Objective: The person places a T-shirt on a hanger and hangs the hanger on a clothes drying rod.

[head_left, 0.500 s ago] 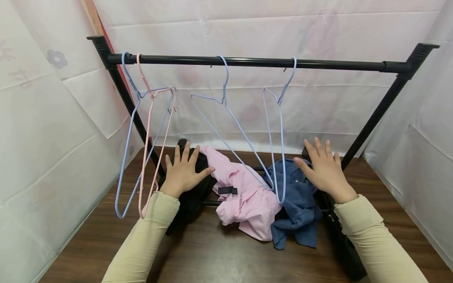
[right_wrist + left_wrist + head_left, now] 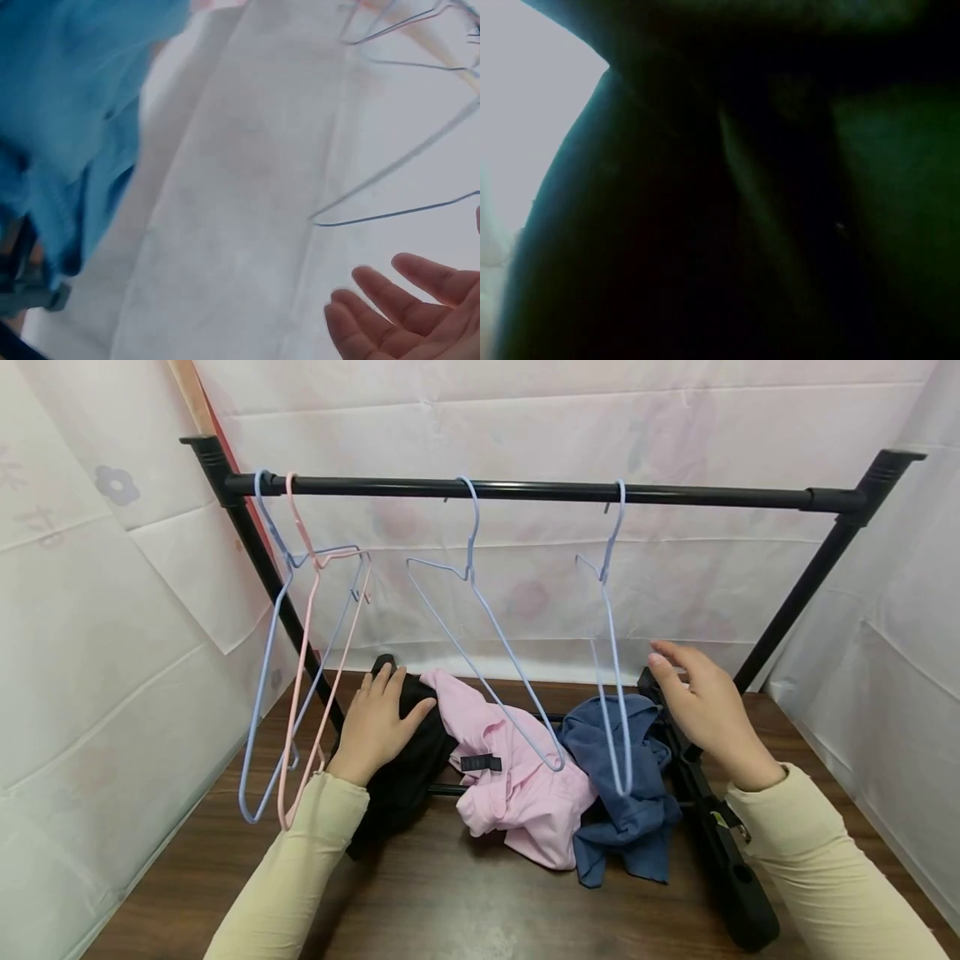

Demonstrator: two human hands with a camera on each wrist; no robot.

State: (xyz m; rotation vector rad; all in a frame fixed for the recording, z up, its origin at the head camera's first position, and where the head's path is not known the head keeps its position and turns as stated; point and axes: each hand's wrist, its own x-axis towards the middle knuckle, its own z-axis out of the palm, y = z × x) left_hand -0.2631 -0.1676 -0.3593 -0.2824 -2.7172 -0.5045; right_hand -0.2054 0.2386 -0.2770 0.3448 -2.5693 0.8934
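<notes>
Below the bar of the black tubular rack (image 2: 555, 491), the crumpled pink cloth garment (image 2: 540, 818), blue cloth garment (image 2: 641, 827) and black cloth garment (image 2: 405, 789) are left unmoved, apparently not yet taken up. At the rack's right, the thin light-blue wire hanger (image 2: 617, 672) has been turned edge-on. The left hand (image 2: 375, 720), fingers drawn together, and the right hand (image 2: 702, 710), newly bent, are kept relaxed, unfilled.

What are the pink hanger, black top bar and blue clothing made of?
Pink hanger: probably smooth coated wire, since it's thin and evenly coloured. Black top bar: likely painted metal; a glossy shine runs along it. Blue clothing: soft-looking, dull fabric, crumpled into folds.
</notes>
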